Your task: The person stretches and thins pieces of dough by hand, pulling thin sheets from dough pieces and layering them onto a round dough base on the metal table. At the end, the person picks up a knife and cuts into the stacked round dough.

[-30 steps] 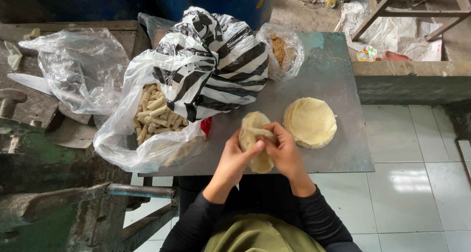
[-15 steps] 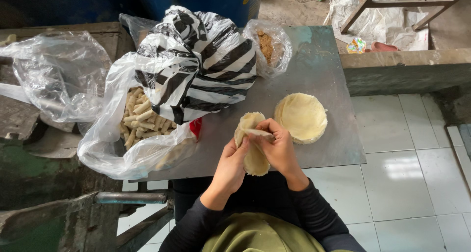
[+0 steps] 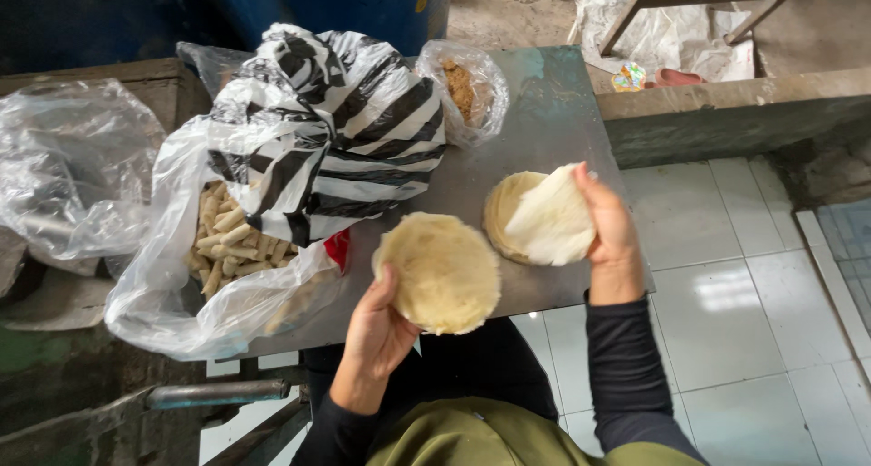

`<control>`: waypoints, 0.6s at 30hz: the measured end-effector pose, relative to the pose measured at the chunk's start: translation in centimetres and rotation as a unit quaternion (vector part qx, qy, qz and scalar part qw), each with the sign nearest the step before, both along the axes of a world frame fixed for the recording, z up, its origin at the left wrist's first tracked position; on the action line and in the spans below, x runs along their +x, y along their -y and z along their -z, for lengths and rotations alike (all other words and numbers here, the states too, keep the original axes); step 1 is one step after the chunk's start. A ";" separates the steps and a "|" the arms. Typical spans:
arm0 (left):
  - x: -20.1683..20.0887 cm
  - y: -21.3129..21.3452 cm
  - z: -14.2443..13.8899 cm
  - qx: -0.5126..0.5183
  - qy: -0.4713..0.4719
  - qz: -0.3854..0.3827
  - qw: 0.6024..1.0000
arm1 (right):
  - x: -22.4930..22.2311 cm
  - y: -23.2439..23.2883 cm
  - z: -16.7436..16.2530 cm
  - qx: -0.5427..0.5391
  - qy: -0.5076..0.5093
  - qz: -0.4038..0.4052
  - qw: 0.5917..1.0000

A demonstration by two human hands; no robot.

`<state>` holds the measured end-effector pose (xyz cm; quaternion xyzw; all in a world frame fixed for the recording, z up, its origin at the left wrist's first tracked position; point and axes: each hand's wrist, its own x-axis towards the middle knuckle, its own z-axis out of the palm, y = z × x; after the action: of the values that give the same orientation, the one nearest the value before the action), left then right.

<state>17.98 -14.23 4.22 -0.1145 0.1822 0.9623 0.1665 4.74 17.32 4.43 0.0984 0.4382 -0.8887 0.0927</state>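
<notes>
A grey metal counter (image 3: 553, 112) carries a black-and-white striped bag (image 3: 336, 130) and a small clear bag of brown crumbs (image 3: 463, 89) near its far edge. A clear bag of pale rolled sticks (image 3: 227, 248) slumps over its left edge, and a stack of round pale wrappers (image 3: 504, 212) lies at its right.

The two hands are now apart. The right hand (image 3: 606, 235) lifts one thin white wrapper (image 3: 551, 219) away over the flat pile (image 3: 501, 207), while the left hand (image 3: 381, 330) alone holds the round stack (image 3: 440, 271).
</notes>
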 end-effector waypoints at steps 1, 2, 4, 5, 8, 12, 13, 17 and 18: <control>0.1 0.3 0.2 -0.006 -0.004 -0.009 1.000 | -0.4 -0.9 -0.4 0.026 -0.033 0.041 0.998; 0.1 0.5 0.4 -0.012 -0.009 -0.018 1.000 | -0.9 -1.4 -0.7 0.106 -0.097 0.056 0.988; 0.1 0.8 0.8 -0.027 -0.015 -0.025 0.999 | -1.4 -2.1 -1.0 0.265 -0.219 0.087 0.935; 0.2 0.9 0.9 -0.036 -0.016 -0.026 0.999 | -1.4 -2.0 -0.9 0.376 -0.275 0.079 0.881; 0.2 0.7 1.1 -0.052 -0.012 -0.027 0.998 | -1.0 -0.5 0.2 0.618 -0.401 0.031 0.676; 0.0 0.4 0.9 -0.056 0.001 -0.028 0.998 | 0.4 1.4 2.1 0.677 -0.495 -0.058 0.541; -0.1 0.4 0.9 -0.060 0.003 -0.031 0.998 | 0.7 1.4 2.4 0.688 -0.503 -0.064 0.519; -0.1 0.3 1.0 -0.068 0.011 -0.035 0.997 | 1.0 0.9 2.8 0.689 -0.523 -0.067 0.497; -0.3 0.2 1.0 -0.068 0.009 -0.034 0.997 | 0.9 0.8 2.7 0.687 -0.529 -0.072 0.493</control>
<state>17.72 -14.46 3.20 -0.1405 0.2414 0.9517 0.1272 5.65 16.52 1.71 -0.3895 0.8826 -0.1823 -0.1898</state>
